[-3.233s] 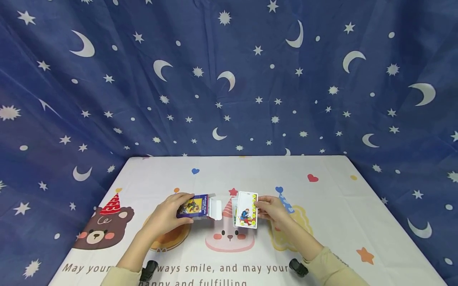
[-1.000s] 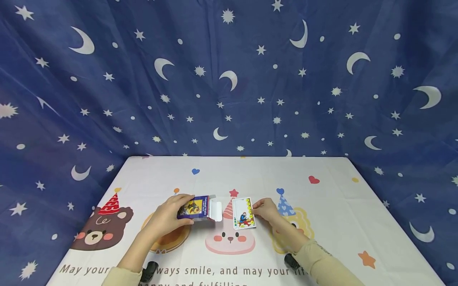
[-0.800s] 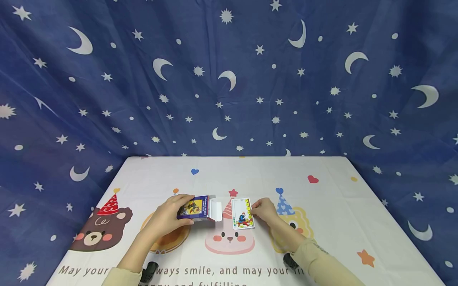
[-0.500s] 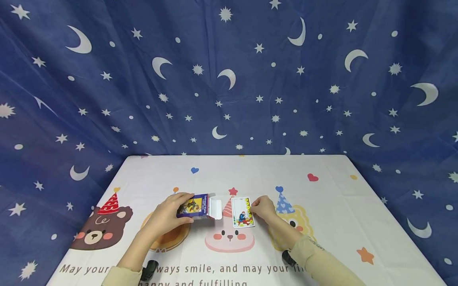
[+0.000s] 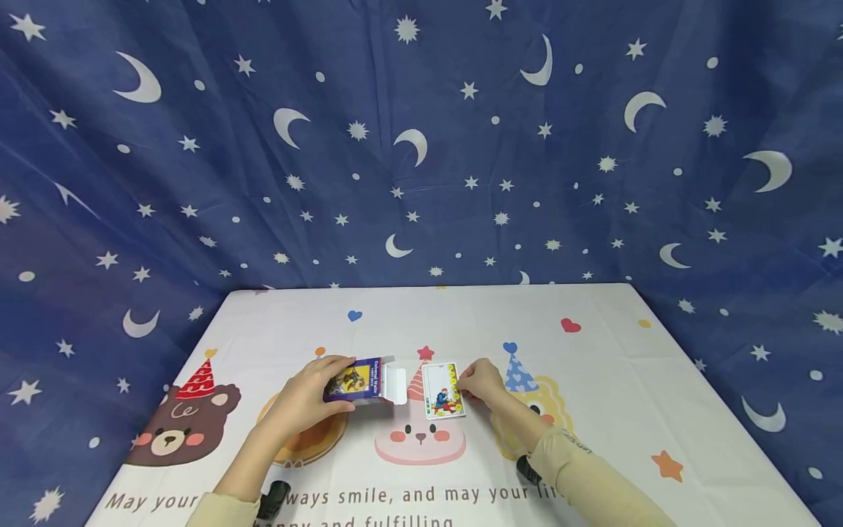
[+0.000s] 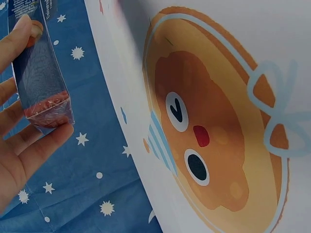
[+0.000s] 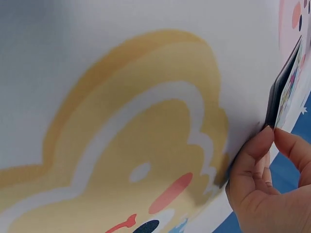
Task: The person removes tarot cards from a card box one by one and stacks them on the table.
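My left hand (image 5: 304, 399) holds a blue tarot card box (image 5: 354, 380), thumb on one side and fingers on the other. Its white end flap (image 5: 397, 386) stands open toward the right. The left wrist view shows the narrow side of the box (image 6: 41, 73), with clear wrap at its end. To the right of the flap is a small stack of tarot cards (image 5: 443, 391), face up and nearly squared. My right hand (image 5: 485, 383) pinches the right edge of the cards; in the right wrist view, thumb and forefinger meet at the corner of the stack (image 7: 284, 90).
A white tablecloth (image 5: 527, 315) with printed cartoon animals covers the table. Behind it hangs a blue curtain (image 5: 369, 176) with moons and stars. A dark wrist camera (image 5: 273, 500) shows by the left sleeve, another dark one (image 5: 527, 470) by the right.
Since the earliest frame, my right hand has brought the upper card left, over the offset card beneath, and the two now line up. The left hand and box stay in place.
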Available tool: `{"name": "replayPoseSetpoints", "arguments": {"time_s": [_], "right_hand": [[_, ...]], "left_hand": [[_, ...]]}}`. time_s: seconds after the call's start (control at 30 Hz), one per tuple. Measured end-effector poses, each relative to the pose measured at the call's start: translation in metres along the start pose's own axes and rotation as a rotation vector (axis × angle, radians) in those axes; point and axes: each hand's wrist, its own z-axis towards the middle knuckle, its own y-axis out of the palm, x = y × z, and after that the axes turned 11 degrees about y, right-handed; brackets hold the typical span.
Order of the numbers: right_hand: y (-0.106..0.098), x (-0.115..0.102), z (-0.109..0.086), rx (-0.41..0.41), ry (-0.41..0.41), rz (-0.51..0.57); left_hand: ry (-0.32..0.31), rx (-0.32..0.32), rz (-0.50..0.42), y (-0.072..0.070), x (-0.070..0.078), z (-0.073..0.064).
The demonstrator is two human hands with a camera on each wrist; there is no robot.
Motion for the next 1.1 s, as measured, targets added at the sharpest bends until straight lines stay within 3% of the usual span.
{"name": "replayPoseSetpoints", "arguments": {"time_s": [0.33, 0.7, 1.1], "right_hand": [[-0.003, 0.001, 0.005, -0.035, 0.022, 0.015], [-0.002, 0.000, 0.006, -0.042, -0.020, 0.018], [-0.001, -0.007, 0.015, -0.070, 0.035, 0.061]], "left_hand": [[-0.011, -0.005, -0.002, 0.000, 0.000, 0.000], [-0.016, -0.008, -0.002, 0.000, 0.000, 0.000], [-0.014, -0.014, 0.000, -0.001, -0.001, -0.001]]}}
